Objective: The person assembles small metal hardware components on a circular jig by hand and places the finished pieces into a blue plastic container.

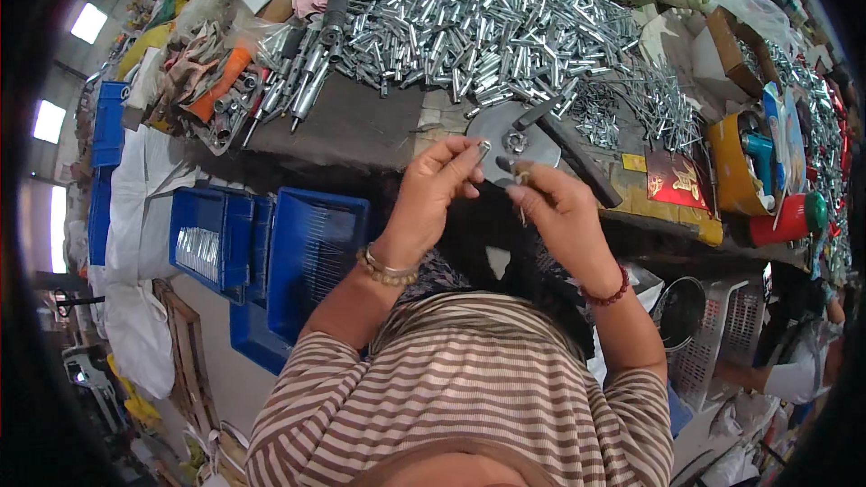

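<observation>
Between the thumb and fingers of my left hand (431,185) is a short shiny metal sleeve (484,149), its end turned toward my right hand. My right hand (559,203) is pinched closed close by; a small dark tip and a thin piece show at its fingers, too small to name. Both hands are over the near edge of a round grey metal plate (490,123) on the bench. A hammer (582,155) lies across the plate's right side, its handle pointing toward me. A small ring-shaped metal part (516,141) sits in the middle of the plate.
A large heap of metal sleeves (487,27) covers the bench's far side. Thin pins (672,108) lie to the right, beside a red card (677,179) and a yellow container (735,162). Power tools (316,63) lie left. Blue bins (320,248) stand below the bench at left.
</observation>
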Motion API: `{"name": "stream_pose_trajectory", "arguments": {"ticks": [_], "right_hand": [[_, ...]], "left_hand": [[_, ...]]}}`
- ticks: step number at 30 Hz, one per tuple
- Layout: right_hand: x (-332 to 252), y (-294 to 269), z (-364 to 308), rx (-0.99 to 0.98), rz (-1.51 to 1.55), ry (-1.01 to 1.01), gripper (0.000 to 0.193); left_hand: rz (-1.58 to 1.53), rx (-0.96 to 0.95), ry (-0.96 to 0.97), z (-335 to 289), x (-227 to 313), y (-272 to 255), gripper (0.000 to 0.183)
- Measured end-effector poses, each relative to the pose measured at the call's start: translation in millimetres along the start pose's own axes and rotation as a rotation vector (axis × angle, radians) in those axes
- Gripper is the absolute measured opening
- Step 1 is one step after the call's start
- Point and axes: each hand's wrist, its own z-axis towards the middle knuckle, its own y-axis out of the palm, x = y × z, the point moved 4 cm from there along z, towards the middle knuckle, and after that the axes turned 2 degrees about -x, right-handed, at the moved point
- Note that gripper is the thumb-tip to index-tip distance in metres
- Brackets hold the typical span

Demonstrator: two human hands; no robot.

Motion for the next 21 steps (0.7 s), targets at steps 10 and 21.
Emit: {"name": "stream_pose_trajectory", "arguments": {"ticks": [10,21], "right_hand": [[-12.8,6.8,-5.3,-0.108,-0.089,-0.091,0.021],[-27.7,7.0,-15.7,-0.129,-0.076,-0.161,0.019]], "left_hand": [[-0.232,-0.085,-0.033,-15.1,-14.8,1.3,0.024],[-0.236,-0.156,0.019,-23.8,-8.5,-0.6,0.019]]}}
